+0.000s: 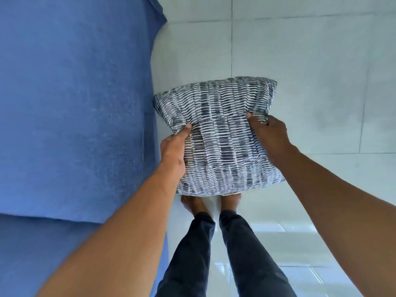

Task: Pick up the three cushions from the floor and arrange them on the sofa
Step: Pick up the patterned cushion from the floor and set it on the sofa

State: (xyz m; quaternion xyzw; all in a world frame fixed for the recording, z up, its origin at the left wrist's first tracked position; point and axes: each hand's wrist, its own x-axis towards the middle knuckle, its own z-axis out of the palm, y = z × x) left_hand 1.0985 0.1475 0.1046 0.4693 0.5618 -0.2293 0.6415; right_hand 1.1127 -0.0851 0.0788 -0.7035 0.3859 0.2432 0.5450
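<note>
Gripping a cushion (220,138) at both sides, the left hand (174,151) and right hand (269,136) hold it above the floor (300,61), just beside the sofa (75,103). It hides the toes; its small label is unreadable; the sofa runs off-frame.

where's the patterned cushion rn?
In the head view, the patterned cushion is mid-frame, held up off the tiled floor between the left hand and right hand, just right of the blue sofa, above the person's feet.
</note>
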